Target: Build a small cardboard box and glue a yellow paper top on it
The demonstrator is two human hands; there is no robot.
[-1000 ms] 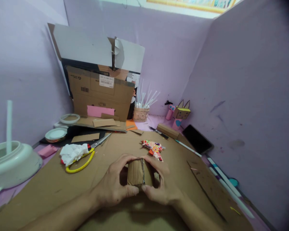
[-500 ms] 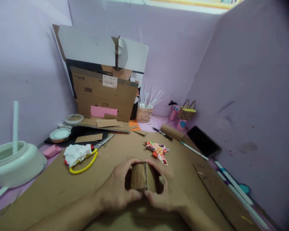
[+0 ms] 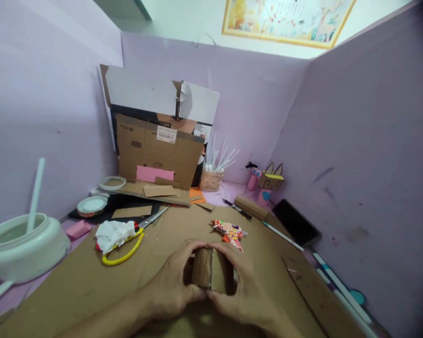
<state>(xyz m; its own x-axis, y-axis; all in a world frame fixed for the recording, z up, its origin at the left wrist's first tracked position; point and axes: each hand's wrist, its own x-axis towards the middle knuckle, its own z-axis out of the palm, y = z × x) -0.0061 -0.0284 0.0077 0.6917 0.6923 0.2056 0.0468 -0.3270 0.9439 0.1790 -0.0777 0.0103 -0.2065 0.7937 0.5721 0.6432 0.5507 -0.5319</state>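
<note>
At near centre, over a cardboard sheet (image 3: 74,281), a small cardboard block (image 3: 202,268) is grasped between the fingers and thumbs of the left hand (image 3: 174,284) and the right hand (image 3: 245,284). Far left, an upright cardboard panel (image 3: 148,152) bears a barcoded label (image 3: 167,134), its print apparently inverted and too small to read. White tissue (image 3: 114,234) hides part of the yellow-handled scissors (image 3: 127,256). A far basket (image 3: 211,182) contains white sticks (image 3: 227,158); the left white pot (image 3: 35,251), one pale rod (image 3: 36,195).
</note>
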